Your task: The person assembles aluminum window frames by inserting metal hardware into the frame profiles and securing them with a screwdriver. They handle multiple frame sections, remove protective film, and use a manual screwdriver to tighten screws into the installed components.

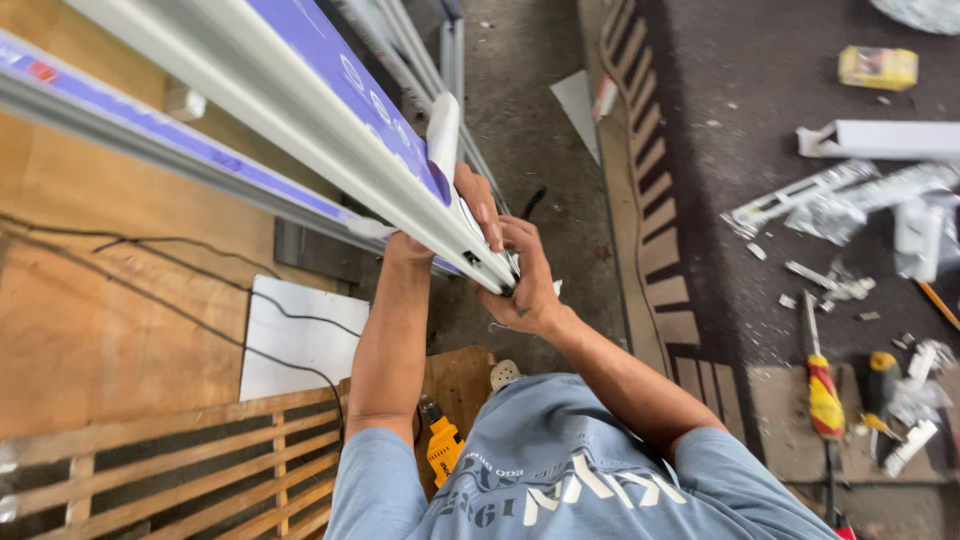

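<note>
A long white plastic window profile (300, 110) with blue protective film runs from the upper left down to the middle of the view. My left hand (478, 205) grips its near end from behind, fingers wrapped over the edge. My right hand (527, 285) is closed around the tip of the same profile from below. A strip of film (443, 135) curls up off the profile just above my left hand. A second profile (150, 135) lies alongside to the left.
A wooden board (110, 300) with black cables and a slatted pallet (170, 470) lie on the left. A yellow drill (441, 447) sits below my arms. At right lie screwdrivers (824, 395), metal fittings (840, 200) and a yellow box (878, 67) on dark ground.
</note>
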